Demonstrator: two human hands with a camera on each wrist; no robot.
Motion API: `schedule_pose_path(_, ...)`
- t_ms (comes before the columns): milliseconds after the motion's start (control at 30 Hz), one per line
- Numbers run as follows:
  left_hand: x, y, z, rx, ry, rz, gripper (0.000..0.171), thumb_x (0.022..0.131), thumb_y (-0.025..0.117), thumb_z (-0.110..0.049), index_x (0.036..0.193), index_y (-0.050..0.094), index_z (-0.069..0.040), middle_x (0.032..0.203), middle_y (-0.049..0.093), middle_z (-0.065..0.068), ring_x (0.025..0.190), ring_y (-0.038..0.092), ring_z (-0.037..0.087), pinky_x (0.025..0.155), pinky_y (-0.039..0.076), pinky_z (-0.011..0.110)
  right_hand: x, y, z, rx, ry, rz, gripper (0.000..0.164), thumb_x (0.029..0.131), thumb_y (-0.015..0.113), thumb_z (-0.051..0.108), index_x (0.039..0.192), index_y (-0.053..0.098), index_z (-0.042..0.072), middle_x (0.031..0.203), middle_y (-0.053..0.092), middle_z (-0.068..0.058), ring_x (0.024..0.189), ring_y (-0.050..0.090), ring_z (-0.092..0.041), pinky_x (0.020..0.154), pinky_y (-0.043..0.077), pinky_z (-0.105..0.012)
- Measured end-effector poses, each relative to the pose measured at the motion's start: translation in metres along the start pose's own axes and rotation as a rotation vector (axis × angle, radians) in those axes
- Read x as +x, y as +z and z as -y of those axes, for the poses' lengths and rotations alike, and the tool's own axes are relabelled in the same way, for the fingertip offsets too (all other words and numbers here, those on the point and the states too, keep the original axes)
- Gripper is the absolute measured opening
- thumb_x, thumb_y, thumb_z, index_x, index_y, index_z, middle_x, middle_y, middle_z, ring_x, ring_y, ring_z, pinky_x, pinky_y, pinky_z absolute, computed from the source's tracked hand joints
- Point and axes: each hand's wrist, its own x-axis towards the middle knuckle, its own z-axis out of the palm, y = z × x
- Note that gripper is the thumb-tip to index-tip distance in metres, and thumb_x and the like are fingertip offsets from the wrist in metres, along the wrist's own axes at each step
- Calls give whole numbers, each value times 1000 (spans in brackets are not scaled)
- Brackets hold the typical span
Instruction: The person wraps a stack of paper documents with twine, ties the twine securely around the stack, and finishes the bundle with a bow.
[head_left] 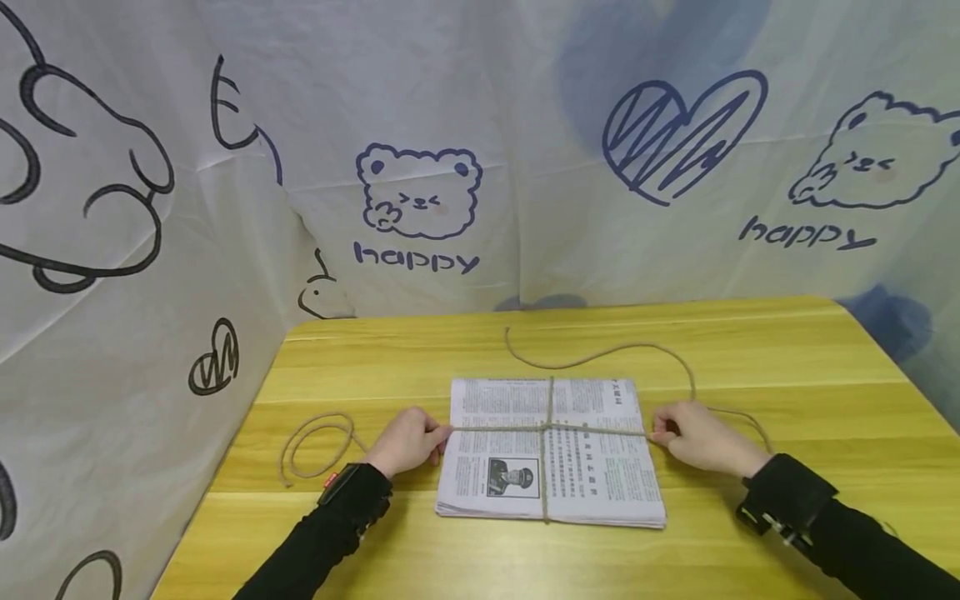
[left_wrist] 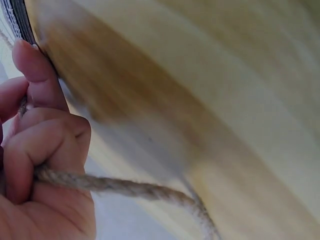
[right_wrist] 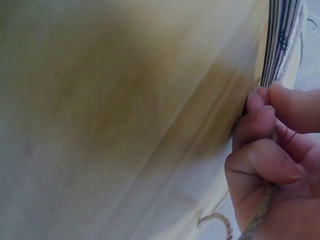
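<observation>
A stack of folded newspapers [head_left: 495, 458] lies on the table, with thin twine [head_left: 546, 467] crossing over its top both ways and meeting near the middle. At the stack's left edge my left hand [head_left: 408, 440] grips one end of the twine; in the left wrist view the cord [left_wrist: 120, 186] runs out from its curled fingers [left_wrist: 40, 135]. My right hand [head_left: 701, 435] holds the other end at the right edge, fingers curled round the cord [right_wrist: 262, 212] in the right wrist view. Between both hands the twine is stretched straight across the paper.
A loose tail of twine [head_left: 322, 417] loops on the wooden table [head_left: 570, 562] left of the left hand. Another tail [head_left: 622, 346] curves behind the stack towards the right hand. A white printed cloth [head_left: 540, 108] hangs behind and to the left.
</observation>
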Motion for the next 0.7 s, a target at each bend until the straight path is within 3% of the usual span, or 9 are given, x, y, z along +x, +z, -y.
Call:
schedule_pose_path(267, 1, 1, 2, -10, 21, 20, 45, 103, 58, -29, 62, 64, -12, 54, 55, -4, 47, 36, 10, 49, 24, 22, -5, -1, -11, 64, 4, 5, 22, 95, 65, 10, 74, 59, 13, 69, 49, 6, 63, 42, -5, 59, 33, -21)
schedule_pose_path(500, -5, -20, 8, -43, 94, 75, 40, 104, 56, -30, 73, 69, -9, 52, 39, -4, 48, 31, 10, 49, 22, 22, -13, -10, -25, 96, -8, 13, 20, 98, 65, 15, 78, 61, 14, 70, 49, 7, 63, 41, -1, 59, 34, -20)
schedule_pose_path(700, -9, -24, 11, 40, 101, 84, 41, 103, 58, -31, 69, 68, -11, 55, 40, -6, 50, 31, 9, 50, 23, 21, -23, -20, -36, 94, -15, 25, 21, 98, 63, 10, 78, 59, 13, 67, 43, 8, 60, 36, 0, 58, 30, -21)
